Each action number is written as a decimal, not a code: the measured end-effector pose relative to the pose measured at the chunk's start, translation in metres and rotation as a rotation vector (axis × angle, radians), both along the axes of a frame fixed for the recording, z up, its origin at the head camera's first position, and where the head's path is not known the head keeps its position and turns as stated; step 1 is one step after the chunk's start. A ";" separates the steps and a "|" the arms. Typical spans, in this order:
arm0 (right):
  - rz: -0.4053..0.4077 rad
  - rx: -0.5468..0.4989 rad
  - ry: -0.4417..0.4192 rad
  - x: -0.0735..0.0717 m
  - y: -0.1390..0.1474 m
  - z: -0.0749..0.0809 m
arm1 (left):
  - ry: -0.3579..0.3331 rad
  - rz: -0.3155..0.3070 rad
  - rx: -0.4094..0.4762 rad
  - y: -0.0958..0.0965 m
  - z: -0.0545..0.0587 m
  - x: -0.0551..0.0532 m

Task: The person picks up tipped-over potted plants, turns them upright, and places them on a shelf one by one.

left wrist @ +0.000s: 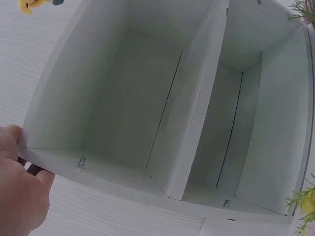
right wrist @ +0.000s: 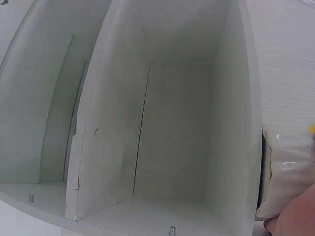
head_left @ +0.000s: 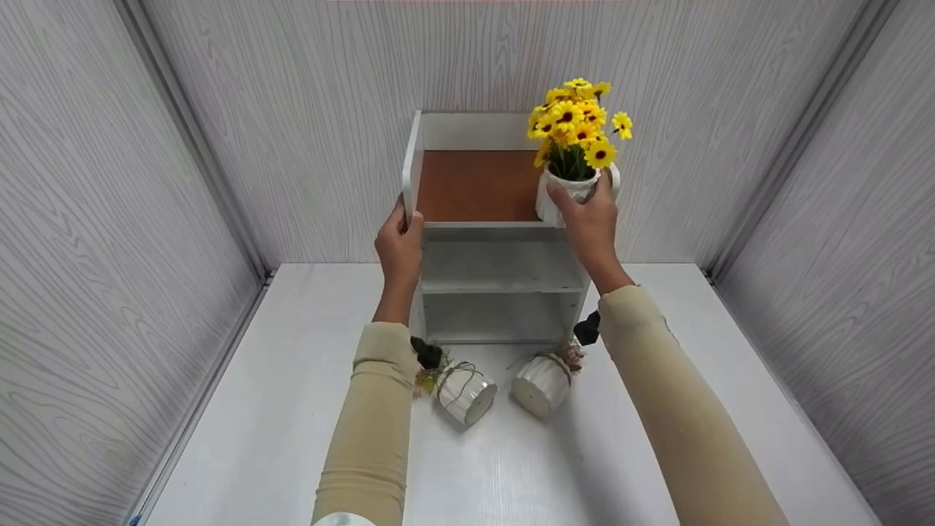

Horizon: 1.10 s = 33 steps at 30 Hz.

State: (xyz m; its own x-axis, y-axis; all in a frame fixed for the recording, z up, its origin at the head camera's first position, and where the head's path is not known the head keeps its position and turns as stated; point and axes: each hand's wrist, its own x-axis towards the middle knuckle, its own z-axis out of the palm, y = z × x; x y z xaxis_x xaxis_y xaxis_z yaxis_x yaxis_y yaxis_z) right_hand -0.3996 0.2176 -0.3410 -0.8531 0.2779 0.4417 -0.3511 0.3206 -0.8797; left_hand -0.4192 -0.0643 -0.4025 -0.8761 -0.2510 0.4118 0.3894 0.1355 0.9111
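Inscriptions: no text, label, brand, number or sign can be read in any view.

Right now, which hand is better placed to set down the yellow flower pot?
Your right hand, probably: it grips the yellow flower pot near the front of the top board, while your left hand holds the left side panel.
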 end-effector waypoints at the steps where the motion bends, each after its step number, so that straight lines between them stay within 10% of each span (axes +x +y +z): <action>1: 0.002 -0.002 -0.003 -0.001 -0.001 0.000 | -0.001 0.002 -0.001 0.000 0.000 0.000; 23: -0.002 -0.001 -0.021 -0.025 0.000 0.000 | 0.007 0.023 -0.021 0.000 -0.002 0.000; 33: -0.035 0.051 -0.161 -0.025 -0.001 -0.003 | -0.001 0.018 -0.012 -0.003 -0.006 0.003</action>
State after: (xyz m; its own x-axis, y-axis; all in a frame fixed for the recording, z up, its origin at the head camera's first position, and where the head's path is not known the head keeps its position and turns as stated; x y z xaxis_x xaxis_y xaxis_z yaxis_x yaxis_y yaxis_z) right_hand -0.4247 0.2166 -0.3436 -0.9042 0.2895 0.3140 -0.1945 0.3754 -0.9062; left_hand -0.4164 -0.0677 -0.4080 -0.8720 -0.2612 0.4140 0.3858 0.1536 0.9097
